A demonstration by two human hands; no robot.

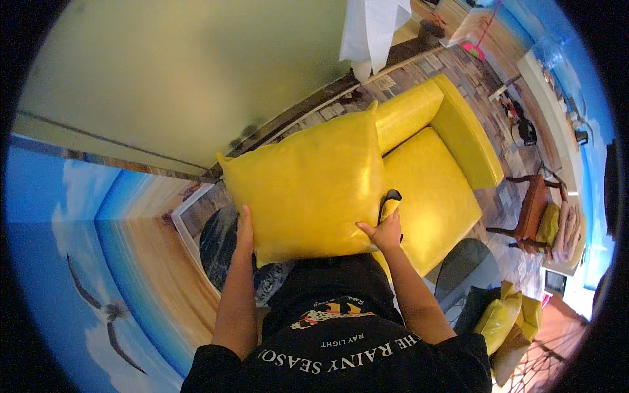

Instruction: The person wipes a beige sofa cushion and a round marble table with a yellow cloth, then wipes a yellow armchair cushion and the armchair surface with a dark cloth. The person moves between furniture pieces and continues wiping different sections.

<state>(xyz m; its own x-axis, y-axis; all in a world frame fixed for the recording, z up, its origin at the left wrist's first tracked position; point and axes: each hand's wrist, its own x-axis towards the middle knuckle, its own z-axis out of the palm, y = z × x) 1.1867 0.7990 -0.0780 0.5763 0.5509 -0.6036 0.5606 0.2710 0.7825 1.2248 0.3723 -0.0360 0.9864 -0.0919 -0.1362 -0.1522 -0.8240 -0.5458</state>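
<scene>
A large yellow cushion (304,186) with a smooth, leather-like cover is held up before my body, its corners pointed. My left hand (245,228) grips its left edge, the fingers hidden behind. At the lower right edge, the thumb of my right hand (385,232) presses on the cover. A small yellow-and-black piece (391,200), perhaps folded cloth, sticks up from the same hand. Behind the cushion stands a yellow armchair (422,196) with a matching seat and armrest; the cushion hides part of it.
Dark round tabletops (218,245) lie at the left, and a grey one (467,265) at the right. A frosted panel (186,78) rises beyond. Farther right are a wooden chair (530,211), more cushions (499,314) and a long counter (550,118). White cloth (371,34) hangs at the top.
</scene>
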